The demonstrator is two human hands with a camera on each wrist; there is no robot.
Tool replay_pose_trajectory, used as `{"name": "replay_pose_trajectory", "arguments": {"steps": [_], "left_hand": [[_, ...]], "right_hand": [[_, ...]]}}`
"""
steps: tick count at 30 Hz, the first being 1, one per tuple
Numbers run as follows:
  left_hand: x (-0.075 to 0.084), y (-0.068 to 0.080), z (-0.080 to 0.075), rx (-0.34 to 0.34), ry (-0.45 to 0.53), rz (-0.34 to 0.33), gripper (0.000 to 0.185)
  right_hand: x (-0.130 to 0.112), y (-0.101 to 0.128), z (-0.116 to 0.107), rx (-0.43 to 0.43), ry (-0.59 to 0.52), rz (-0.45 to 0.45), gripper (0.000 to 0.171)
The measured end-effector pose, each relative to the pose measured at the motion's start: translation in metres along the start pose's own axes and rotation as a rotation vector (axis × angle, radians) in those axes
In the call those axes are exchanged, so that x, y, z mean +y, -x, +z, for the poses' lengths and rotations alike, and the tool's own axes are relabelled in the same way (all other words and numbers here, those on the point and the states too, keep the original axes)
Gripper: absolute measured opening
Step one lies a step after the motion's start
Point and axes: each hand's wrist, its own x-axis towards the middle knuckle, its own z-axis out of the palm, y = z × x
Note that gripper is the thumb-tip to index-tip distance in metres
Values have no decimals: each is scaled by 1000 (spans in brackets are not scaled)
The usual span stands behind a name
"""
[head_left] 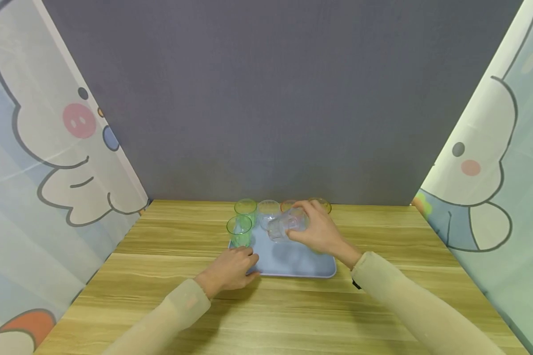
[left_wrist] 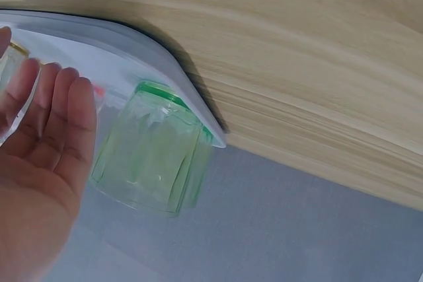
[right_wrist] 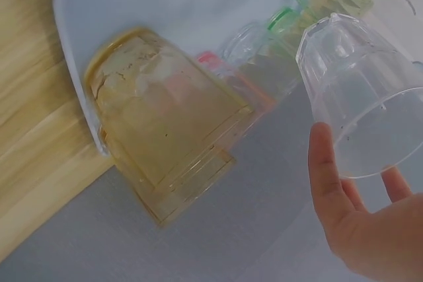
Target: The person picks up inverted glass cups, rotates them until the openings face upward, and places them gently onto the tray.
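My right hand point(head_left: 321, 232) grips a clear faceted cup point(head_left: 284, 226), tilted on its side above the light-blue tray point(head_left: 293, 264). In the right wrist view, fingers and thumb hold that clear cup point(right_wrist: 357, 77) near its wide rim. My left hand point(head_left: 232, 268) is by the tray's front left corner with fingers loosely bent and nothing in them; whether it touches the tray I cannot tell. Just beyond it a green cup point(head_left: 241, 234) stands upright on the tray, with a second green cup point(head_left: 246, 209) behind.
Along the tray's back stand another clear cup point(head_left: 268, 211), a pink-red cup point(head_left: 287, 205) and an amber cup point(right_wrist: 158, 104), the last partly behind my right hand. The tray lies on a wood-grain table point(head_left: 169, 236). A grey panel point(head_left: 271, 108) rises behind; patterned curtains point(head_left: 22, 162) hang at both sides.
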Motion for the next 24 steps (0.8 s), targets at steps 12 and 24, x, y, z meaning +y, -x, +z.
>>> {"name": "replay_pose_trajectory", "arguments": {"steps": [12, 24], "left_hand": [[1, -1, 5, -32, -13, -15, 28], [5, -1, 8, -81, -2, -49, 28]], "right_hand": [[-2, -5, 2, -14, 84, 5, 67], [-3, -7, 2, -33, 99, 9, 67]]}}
